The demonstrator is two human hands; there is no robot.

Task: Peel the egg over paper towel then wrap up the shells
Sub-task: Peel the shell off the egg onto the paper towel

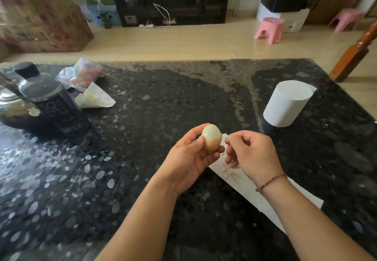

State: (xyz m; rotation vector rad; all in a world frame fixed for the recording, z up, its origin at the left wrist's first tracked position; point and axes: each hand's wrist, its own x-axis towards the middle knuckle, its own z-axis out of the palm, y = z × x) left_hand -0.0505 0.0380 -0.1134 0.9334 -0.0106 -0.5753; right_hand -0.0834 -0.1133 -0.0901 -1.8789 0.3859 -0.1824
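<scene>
Forearms over speckled black table [142,179]; pink stools [269,29] behind.

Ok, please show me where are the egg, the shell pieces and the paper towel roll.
egg [211,137]: head view, middle of its side.
shell pieces [230,174]: head view, fragments on the sheet.
paper towel roll [287,105]: head view, its white side.

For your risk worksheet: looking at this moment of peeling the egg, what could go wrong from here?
1. The egg is held by the left hand over bare table, beside the towel, not above it; shell may drop onto the table.
2. Only fingertips hold the half-peeled egg, so it might slip.
3. Shell bits lie near the towel's edge and could spill when it is wrapped.
</scene>
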